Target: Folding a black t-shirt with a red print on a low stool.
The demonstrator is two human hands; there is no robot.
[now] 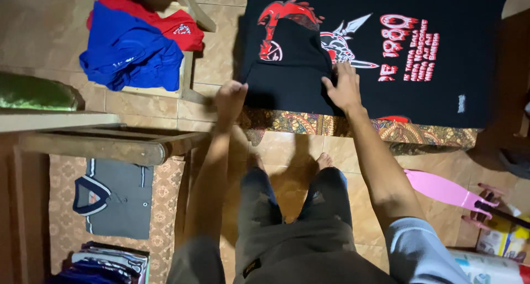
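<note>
A black T-shirt with a red and white print lies spread flat on a patterned cloth on the tiled floor. One side of it is already turned in over the print, so the step in hand looks like folding the shirt, with the first side fold being pressed down. The right hand rests flat, fingers spread, on the edge of that folded flap, holding nothing. The left hand sits at the shirt's near corner, fingers curled; whether it pinches the fabric cannot be told. Both hands meet the shirt at its near edge, the left at the corner, the right further in. The next move likely calls for reaching across to the unfolded side and bringing it over evenly while the flap stays put. Around this, a blue garment and a red garment lie heaped on a wooden stool, a grey folded polo shirt lies under a wooden bench, and a pink hanger rests near the person's right side.
</note>
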